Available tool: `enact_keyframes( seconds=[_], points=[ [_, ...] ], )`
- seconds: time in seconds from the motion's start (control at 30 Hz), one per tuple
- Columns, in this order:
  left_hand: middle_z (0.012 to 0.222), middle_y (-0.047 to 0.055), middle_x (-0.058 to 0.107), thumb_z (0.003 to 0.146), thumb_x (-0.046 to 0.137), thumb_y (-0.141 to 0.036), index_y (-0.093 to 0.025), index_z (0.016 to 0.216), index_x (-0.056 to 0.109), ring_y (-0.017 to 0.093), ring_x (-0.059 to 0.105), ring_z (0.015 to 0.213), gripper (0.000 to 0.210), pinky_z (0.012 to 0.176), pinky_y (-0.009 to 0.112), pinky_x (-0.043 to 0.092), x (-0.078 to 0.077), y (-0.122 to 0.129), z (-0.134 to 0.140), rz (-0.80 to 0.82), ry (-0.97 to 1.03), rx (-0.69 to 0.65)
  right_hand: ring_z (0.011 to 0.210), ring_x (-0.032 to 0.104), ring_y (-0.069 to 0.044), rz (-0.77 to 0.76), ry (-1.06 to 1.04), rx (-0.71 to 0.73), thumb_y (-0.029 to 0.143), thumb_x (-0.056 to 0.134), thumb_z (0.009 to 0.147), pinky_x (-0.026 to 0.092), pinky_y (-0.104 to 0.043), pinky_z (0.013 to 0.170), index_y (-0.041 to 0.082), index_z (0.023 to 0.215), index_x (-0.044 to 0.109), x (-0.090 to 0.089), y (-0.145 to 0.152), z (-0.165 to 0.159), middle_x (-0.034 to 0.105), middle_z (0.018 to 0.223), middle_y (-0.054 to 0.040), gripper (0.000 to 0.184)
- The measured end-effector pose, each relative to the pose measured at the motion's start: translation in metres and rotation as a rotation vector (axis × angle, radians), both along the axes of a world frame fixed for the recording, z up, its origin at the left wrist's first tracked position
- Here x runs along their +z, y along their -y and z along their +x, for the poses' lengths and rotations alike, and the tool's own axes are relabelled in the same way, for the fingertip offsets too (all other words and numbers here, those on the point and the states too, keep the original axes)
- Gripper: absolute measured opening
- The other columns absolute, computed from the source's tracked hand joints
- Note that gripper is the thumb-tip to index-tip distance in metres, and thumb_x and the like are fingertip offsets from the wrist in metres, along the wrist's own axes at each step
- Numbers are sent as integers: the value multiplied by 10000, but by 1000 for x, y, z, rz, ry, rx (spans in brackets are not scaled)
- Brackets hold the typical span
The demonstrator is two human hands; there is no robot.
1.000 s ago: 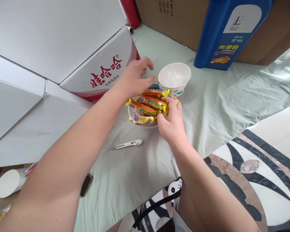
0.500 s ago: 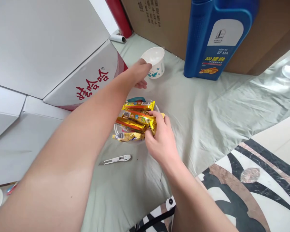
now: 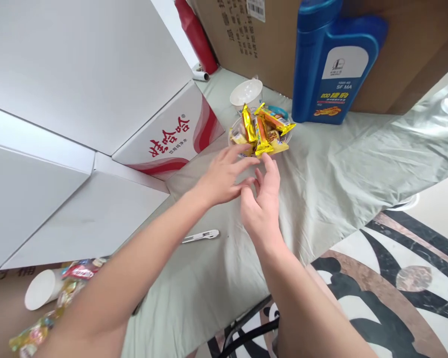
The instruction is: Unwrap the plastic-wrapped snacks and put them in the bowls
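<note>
My left hand point(image 3: 224, 176) is open, fingers spread, just in front of a clear bowl point(image 3: 231, 134) of snacks. Beside it, my right hand point(image 3: 263, 204) is also open, its fingers loosely curved and holding nothing. The two hands' fingertips come close together; I cannot tell whether they touch. In the bowl lie several snack bars in shiny yellow wrappers point(image 3: 261, 134), piled at angles, and a teal packet point(image 3: 278, 112) at the back. Directly behind the bowl stands a white paper cup point(image 3: 242, 94), its lower part partly hidden.
A white utility knife point(image 3: 205, 235) lies on the pale green cloth point(image 3: 231, 268). White cartons point(image 3: 164, 134) flank the left. A blue oil jug point(image 3: 332, 74), a brown cardboard box point(image 3: 272, 44) and a red bottle point(image 3: 199, 42) stand behind. Wrapped sweets point(image 3: 78, 271) lie lower left.
The snack bowl now sits farther back, up against the paper cup, with its bars rearranged. My left hand has drawn back from the cup, and my right hand has let go of the bars.
</note>
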State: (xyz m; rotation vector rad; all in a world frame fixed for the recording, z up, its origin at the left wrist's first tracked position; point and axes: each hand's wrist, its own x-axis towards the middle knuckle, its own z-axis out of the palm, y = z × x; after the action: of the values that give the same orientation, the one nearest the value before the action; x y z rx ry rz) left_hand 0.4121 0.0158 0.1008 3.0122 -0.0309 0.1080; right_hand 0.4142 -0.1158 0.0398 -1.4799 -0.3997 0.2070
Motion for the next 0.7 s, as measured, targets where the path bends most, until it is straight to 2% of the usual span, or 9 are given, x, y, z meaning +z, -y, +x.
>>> enact_keyframes(
  seconds=[0.07, 0.13, 0.27, 0.33, 0.4, 0.5, 0.57, 0.6, 0.7],
  points=[
    [1553, 63, 540, 948, 614, -278, -306, 1281, 698, 307, 425, 1471, 345, 1206, 505, 405, -18, 7, 15, 54, -42, -20, 1586, 302, -286, 22, -70, -47, 205, 451, 894, 325, -606, 1267, 255, 1560, 291, 4, 1, -5, 290, 1672, -159, 687],
    [1528, 62, 566, 961, 565, -194, -313, 1279, 716, 313, 430, 1454, 372, 1199, 512, 405, -32, 8, 36, 94, -9, -23, 1546, 378, -289, 32, -133, -69, 235, 477, 885, 329, -594, 1268, 242, 1499, 361, 8, 5, -6, 383, 1619, -158, 625],
    [1500, 76, 597, 944, 492, -89, -296, 1367, 676, 309, 458, 1414, 506, 1214, 526, 374, -52, -7, 86, 96, 90, 13, 1495, 462, -288, 47, -213, -62, 264, 485, 902, 371, -587, 1244, 260, 1417, 396, 11, 12, -3, 416, 1595, -149, 523],
    [1520, 81, 586, 931, 486, -76, -295, 1395, 650, 316, 431, 1447, 539, 1225, 561, 349, -59, -22, 116, 61, 122, 73, 1485, 479, -292, 41, -241, -52, 274, 491, 912, 392, -590, 1228, 271, 1393, 398, 11, 14, 0, 418, 1587, -151, 490],
    [1564, 78, 548, 901, 529, -75, -300, 1356, 670, 343, 379, 1503, 527, 1234, 640, 297, -62, -38, 145, 15, 133, 189, 1477, 488, -295, 27, -257, -36, 281, 502, 918, 408, -592, 1215, 281, 1384, 397, 11, 15, 4, 425, 1575, -151, 477],
    [1635, 62, 459, 832, 586, -40, -260, 1082, 759, 365, 276, 1583, 375, 1268, 704, 171, -59, -46, 168, -21, 205, 344, 1459, 502, -290, 14, -254, -22, 283, 516, 920, 415, -585, 1211, 282, 1369, 409, 10, 16, 10, 449, 1543, -149, 462],
    [1674, 46, 396, 815, 554, -6, -236, 978, 746, 332, 234, 1612, 341, 1303, 643, 155, -53, -38, 156, -11, 265, 330, 1449, 511, -283, 10, -245, -11, 282, 510, 925, 416, -578, 1211, 279, 1351, 424, 9, 16, 14, 466, 1523, -147, 434],
    [1685, 49, 374, 821, 529, -3, -234, 1006, 735, 313, 236, 1615, 361, 1309, 605, 186, -49, -30, 140, -11, 274, 302, 1443, 515, -280, 11, -241, 0, 281, 505, 927, 421, -573, 1208, 279, 1339, 433, 9, 16, 15, 476, 1513, -144, 418],
    [1663, 123, 387, 811, 550, -42, -194, 1124, 701, 317, 318, 1579, 379, 1293, 526, 280, -40, -7, 63, -58, 211, 277, 1408, 549, -275, 30, -220, 50, 284, 512, 912, 463, -552, 1174, 271, 1282, 460, 7, 13, 12, 525, 1463, -135, 373]
  ],
)
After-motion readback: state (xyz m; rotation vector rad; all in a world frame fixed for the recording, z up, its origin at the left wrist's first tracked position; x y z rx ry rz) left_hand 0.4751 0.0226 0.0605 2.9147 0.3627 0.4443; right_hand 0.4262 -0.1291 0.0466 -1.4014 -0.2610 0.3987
